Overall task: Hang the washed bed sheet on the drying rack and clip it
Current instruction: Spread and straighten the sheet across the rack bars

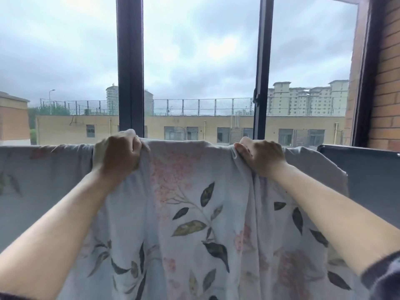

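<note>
Both arms up at the window; the left hand (118, 153) is fisted tight on the top edge of the bed sheet (190, 213), the right hand (263, 156) pinching a bunched fold of that same edge; the floral sheet (grey, pink blooms, dark leaves) hangs straight down between them; rack hidden beneath the cloth.
</note>
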Action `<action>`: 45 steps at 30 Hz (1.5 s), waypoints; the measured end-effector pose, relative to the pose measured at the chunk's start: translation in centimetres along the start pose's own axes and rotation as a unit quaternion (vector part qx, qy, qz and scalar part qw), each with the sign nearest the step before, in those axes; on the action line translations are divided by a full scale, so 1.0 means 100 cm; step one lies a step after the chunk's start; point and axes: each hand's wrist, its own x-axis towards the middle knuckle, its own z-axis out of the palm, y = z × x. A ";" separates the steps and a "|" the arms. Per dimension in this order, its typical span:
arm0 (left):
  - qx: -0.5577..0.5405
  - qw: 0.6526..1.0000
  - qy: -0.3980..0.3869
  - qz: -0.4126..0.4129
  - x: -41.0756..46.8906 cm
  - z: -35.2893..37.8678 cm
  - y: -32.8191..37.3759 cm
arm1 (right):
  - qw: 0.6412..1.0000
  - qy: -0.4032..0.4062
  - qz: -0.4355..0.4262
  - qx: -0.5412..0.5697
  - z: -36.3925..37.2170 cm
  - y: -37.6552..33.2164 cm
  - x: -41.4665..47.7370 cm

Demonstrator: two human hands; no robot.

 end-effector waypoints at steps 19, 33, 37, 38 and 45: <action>0.003 0.997 -0.028 0.070 -0.004 0.020 0.099 | 1.000 0.027 0.007 0.002 -0.006 0.003 -0.009; 0.072 0.997 -0.037 -0.019 -0.009 0.006 0.066 | 0.999 0.032 0.006 0.027 -0.003 -0.009 -0.010; 0.029 0.994 -0.049 0.097 -0.006 0.033 0.125 | 0.992 -0.001 0.020 0.124 0.000 0.014 -0.025; 0.009 0.991 -0.061 0.118 -0.006 0.041 0.142 | 0.990 0.011 0.046 0.132 0.000 0.026 -0.033; -0.019 0.976 -0.109 0.188 0.000 0.091 0.245 | 0.982 0.056 0.172 0.055 -0.011 0.104 -0.086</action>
